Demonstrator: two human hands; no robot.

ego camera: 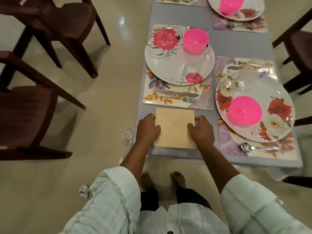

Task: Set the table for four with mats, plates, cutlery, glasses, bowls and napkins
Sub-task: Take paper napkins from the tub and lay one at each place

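Napkin [174, 128], tan and square, lies flat on the tabletop [236, 46] at its near edge, just below the nearest mat [168, 97]. My left hand [147, 128] and right hand [201, 130] each pinch a side of it, fingers curled over the edges. I judge I'm at the folding step; it looks creased already, though I can't be sure. Next I should fold it neatly and set it beside the plate [170, 68].
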